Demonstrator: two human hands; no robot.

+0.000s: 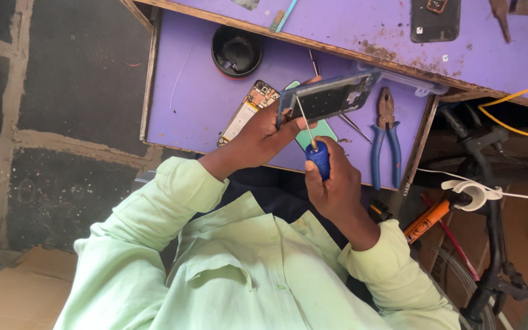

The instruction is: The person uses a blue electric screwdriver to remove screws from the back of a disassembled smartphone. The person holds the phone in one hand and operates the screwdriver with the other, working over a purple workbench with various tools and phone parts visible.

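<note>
The left hand point(258, 137) had its fingers clamped on the phone frame point(331, 95), held above the purple worktop point(190, 104), long axis left-to-right. The right hand point(331, 177) was closed around the blue screwdriver point(313, 137), shaft angled up-left into the frame. A slip of the tip looked liable to scar the frame.

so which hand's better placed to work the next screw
Probably the right: the right hand holds the blue screwdriver, tip at the phone frame, while the left hand is occupied steadying that frame.
</note>
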